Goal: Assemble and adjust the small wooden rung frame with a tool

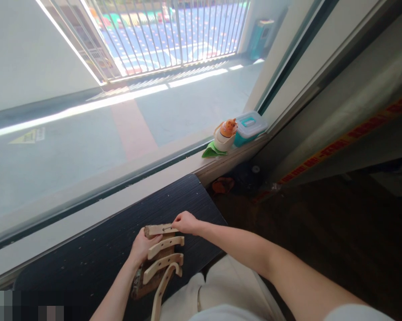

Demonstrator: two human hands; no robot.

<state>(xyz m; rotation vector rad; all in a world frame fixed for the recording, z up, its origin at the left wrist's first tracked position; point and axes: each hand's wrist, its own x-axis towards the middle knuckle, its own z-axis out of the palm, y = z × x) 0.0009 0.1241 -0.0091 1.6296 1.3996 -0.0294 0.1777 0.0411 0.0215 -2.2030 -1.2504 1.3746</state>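
A rough wooden block (147, 278) lies on a dark ribbed mat (97, 254) in front of me. Several pale curved wooden strips (165, 246) lie across the block, one above the other. My left hand (141, 246) rests on the block's left side, fingers curled over a strip. My right hand (186, 222) pinches the right end of the top strip (157, 229), fingers closed on it. The lowest strip (162, 285) hangs down off the block toward my lap.
A window sill (201, 167) runs behind the mat. On it stand an orange and white toy bottle (225, 133), a green cloth (212, 151) and a teal lidded box (250, 127). Dark floor lies to the right. Outside the glass are pavement and a fence.
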